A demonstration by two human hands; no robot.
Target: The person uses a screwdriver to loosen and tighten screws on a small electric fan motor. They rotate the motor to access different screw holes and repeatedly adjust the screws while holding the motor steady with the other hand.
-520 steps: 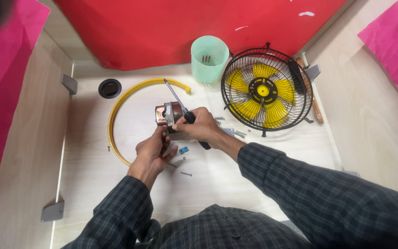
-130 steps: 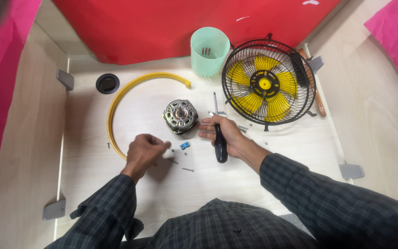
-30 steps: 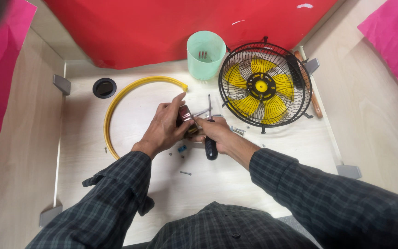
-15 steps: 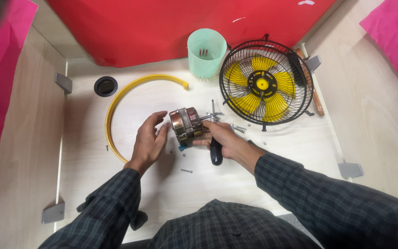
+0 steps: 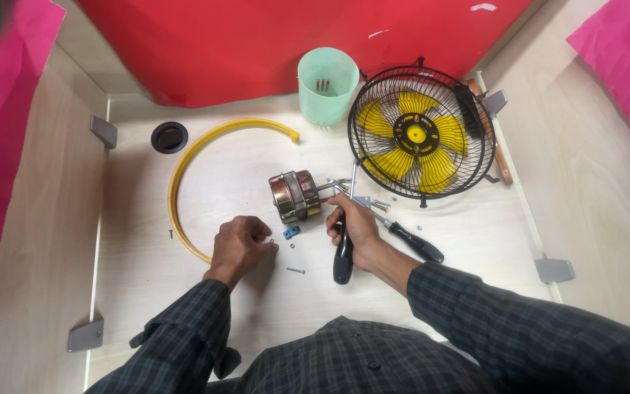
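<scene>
A small copper-wound fan motor (image 5: pixel 295 195) lies on its side in the middle of the light wooden table, its shaft pointing right. My right hand (image 5: pixel 354 230) grips a black-handled screwdriver (image 5: pixel 343 250), whose shaft runs up past the motor's shaft. My left hand (image 5: pixel 240 243) rests on the table below and left of the motor, fingers curled near a tiny washer; whether it pinches anything I cannot tell. A small blue part (image 5: pixel 291 233) and a loose screw (image 5: pixel 295 270) lie between my hands.
A black-caged fan with yellow blades (image 5: pixel 418 136) stands at the back right. A mint green cup (image 5: pixel 327 84) holds screws. A yellow curved ring strip (image 5: pixel 187 171), a black round cap (image 5: pixel 169 136) and a second black-handled screwdriver (image 5: pixel 410 241) lie on the table.
My left hand has let go of the motor and dropped to the table near the loose small parts. The motor now lies on its side. My right hand still holds the screwdriver.
</scene>
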